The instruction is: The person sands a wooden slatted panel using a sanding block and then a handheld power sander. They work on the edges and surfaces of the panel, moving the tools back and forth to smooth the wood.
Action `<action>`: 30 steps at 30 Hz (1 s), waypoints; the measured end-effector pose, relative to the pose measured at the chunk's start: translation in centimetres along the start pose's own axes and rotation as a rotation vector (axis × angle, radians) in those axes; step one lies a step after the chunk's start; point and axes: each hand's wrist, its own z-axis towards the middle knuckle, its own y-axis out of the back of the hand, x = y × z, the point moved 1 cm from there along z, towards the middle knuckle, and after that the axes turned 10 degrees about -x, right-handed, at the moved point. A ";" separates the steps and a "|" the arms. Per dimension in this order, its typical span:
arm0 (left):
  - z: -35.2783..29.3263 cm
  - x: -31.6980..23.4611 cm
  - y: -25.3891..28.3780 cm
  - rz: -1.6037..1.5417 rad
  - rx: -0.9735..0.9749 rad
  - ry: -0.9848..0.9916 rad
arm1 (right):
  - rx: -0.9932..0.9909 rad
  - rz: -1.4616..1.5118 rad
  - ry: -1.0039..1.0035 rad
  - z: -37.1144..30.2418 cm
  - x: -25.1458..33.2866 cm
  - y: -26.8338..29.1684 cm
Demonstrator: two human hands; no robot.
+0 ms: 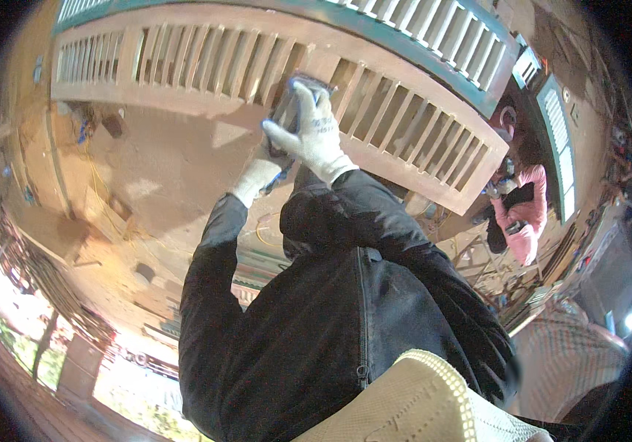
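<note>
A long, pale wooden louvred shutter panel lies across the upper part of the head view, its slats unpainted. Over its near rail, about mid-length, is a dark hand tool that looks like a power sander, largely covered by my hands. My right hand, in a white glove with blue edging, grips the tool from above, fingers wrapped over its top. Lower and to the left, my gloved left hand is closed round the tool's rear end, its fingers mostly hidden.
A blue-green framed louvred panel lies just beyond the pale one. At the right, a person in pink crouches near the panel's end, beside another blue-green panel. Yellow cord and wooden pieces lie on the dusty floor at left.
</note>
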 end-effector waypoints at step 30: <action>6.2 -25.1 -27.7 0.887 0.007 -1.307 | 0.057 -0.608 0.061 1.8 -16.9 30.4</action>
